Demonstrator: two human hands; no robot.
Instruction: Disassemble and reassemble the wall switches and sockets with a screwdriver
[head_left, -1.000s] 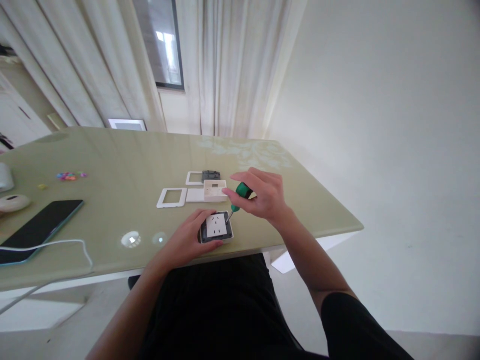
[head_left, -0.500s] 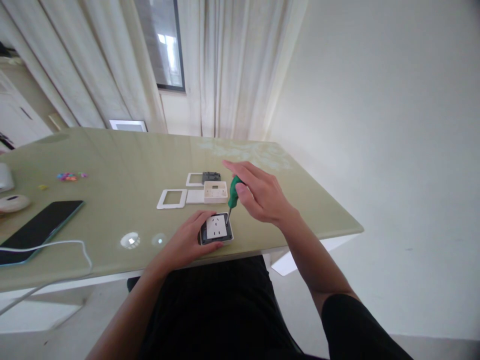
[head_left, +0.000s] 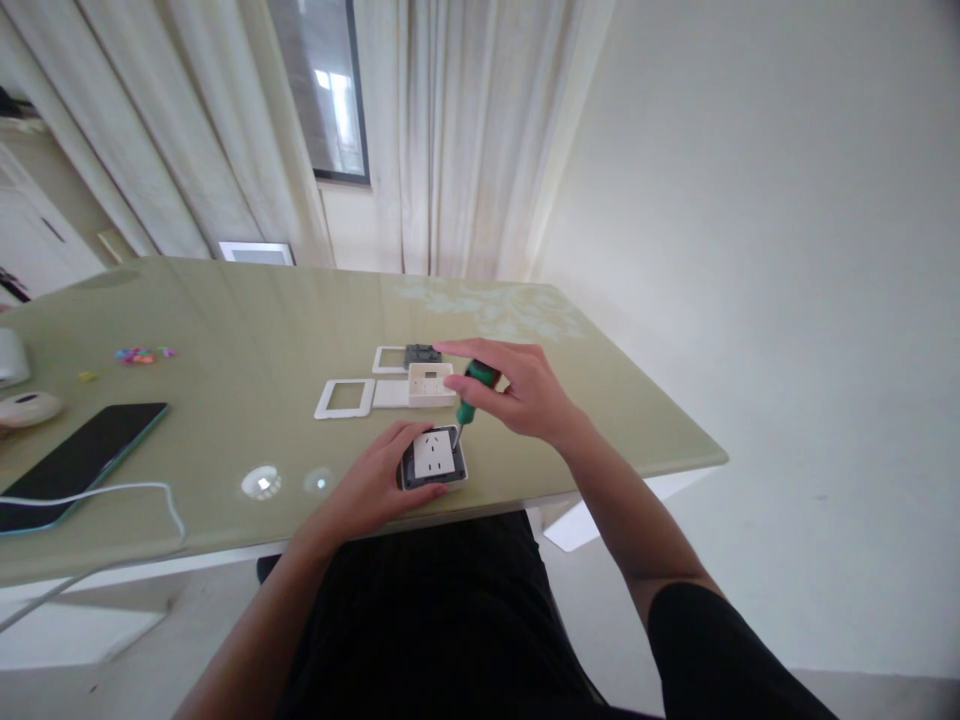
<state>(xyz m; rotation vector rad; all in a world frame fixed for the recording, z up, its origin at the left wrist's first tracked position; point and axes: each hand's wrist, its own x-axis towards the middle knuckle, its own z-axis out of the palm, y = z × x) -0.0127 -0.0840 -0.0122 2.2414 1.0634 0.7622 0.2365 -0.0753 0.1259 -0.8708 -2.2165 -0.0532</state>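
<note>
A wall socket with a white face and dark grey surround sits in a white box near the table's front edge. My left hand grips it from the left, thumb on the near side and fingers on the far side. In my right hand is a screwdriver with a green handle, held between thumb and fingers. The shaft slants down to the socket's upper right side, where the tip is hard to make out. Just beyond lie an open white box and a dark grey socket part.
White frames and a white plate lie left of the open box. Further left are a phone, a white cable, a white mouse-like object and small colourful pieces. A wall stands to the right.
My right hand has turned about the screwdriver and dipped slightly, its fingers now reaching further left over the handle. The handle leans more to the right. My left hand and the socket stay put.
</note>
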